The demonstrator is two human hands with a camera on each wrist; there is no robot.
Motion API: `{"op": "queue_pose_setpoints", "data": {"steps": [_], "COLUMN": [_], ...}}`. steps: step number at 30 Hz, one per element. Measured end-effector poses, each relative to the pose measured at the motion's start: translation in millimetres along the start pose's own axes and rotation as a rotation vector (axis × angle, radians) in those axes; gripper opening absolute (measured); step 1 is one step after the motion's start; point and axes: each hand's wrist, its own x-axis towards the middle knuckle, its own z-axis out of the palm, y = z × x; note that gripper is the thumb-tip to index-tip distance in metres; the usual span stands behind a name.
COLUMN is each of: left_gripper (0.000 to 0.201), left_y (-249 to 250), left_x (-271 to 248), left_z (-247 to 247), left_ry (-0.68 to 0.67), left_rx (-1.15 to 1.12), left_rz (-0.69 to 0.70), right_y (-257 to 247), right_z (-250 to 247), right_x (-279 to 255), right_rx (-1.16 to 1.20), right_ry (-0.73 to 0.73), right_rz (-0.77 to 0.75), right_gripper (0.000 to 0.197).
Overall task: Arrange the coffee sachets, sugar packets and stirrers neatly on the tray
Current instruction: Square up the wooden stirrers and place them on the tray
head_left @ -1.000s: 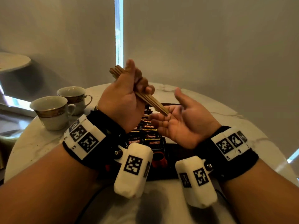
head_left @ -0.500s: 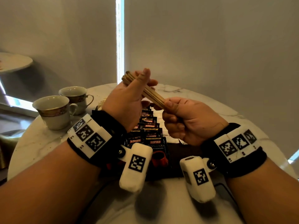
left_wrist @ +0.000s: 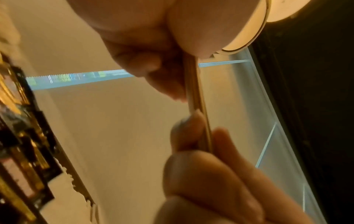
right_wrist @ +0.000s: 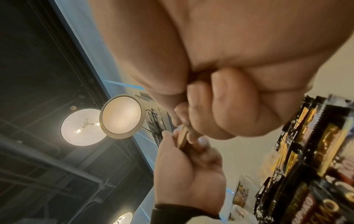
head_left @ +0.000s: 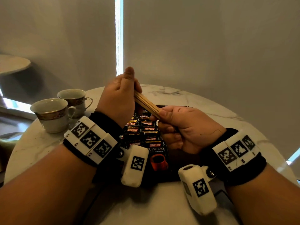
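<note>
We see a round marble tabletop (head_left: 203, 101), white with grey veins, set before pale window blinds with a bright strip of daylight between them. At its far left stand 2 cups (head_left: 53, 114), white with a gold band, close together. Off to the left a second round table edge (head_left: 13, 64) shows, and the right wrist view looks up at round ceiling lamps (right_wrist: 122, 116) against a dark ceiling.

A dark tray (head_left: 183, 159) lies in the middle of the tabletop, under our wrists. On it the coffee sachets (head_left: 146, 132) sit in overlapping rows running away from us, black with red and gold lettering; the nearest one shows a red cup.

We hold the stirrers (head_left: 146, 103) in the air above the tray: a bundle of thin, flat, light wooden sticks, pressed together and slanting down from upper left to lower right. Our left hand (head_left: 120, 101) is closed around the upper end with the thumb raised, and our right hand (head_left: 181, 127) is curled around the lower end, thumb pressed on top. We cannot count the sticks, and no sugar packets can be made out clearly.
</note>
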Motion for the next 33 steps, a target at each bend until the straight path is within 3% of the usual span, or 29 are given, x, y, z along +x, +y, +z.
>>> {"op": "queue_pose_setpoints", "data": {"steps": [3,7,12,14,17,21,23,26,29,33], "left_gripper": [0.047,0.044,0.047,0.049,0.053,0.058,0.057,0.055,0.056,0.056], "left_y": [1,0,-2,-3,-1,1,1,-1,-5,-9], "left_x": [1,1,-4,-5,-2,4,3,2,2,3], "left_z": [0,3,9,12,12,7,7,9,9,10], "left_ry": [0.004,0.013,-0.052,-0.087,-0.116,-0.058,-0.055,-0.046,-0.035,-0.027], "left_rx": [0.173,0.092,0.132,0.099,0.045,-0.061,-0.086,-0.106,-0.102,-0.101], "left_rz": [0.02,-0.105,-0.15,-0.197,-0.329,-0.4,-0.414,-0.428,-0.421,-0.426], "right_y": [-4,-9,-13,-19,-42,-67,-62,-49,-42,-38], "right_z": [-3,-3,7,8,-9,-66,-95,-119,-127,-130], "right_x": [-3,-9,-9,-13,-19,-3,10,26,36,47], "right_rx": [-0.046,-0.179,0.008,-0.04,-0.247,-0.651,-0.895,-1.233,-1.52,-1.601], "right_ry": [-0.032,-0.07,-0.049,-0.018,0.133,0.628,0.76,0.759,0.746,0.726], "right_rz": [-0.003,0.014,0.012,0.034,0.058,0.137,0.254,0.433,0.503,0.518], "right_gripper": [0.025,0.025,0.031,0.034,0.035,0.035,0.039,0.039,0.03,0.025]}}
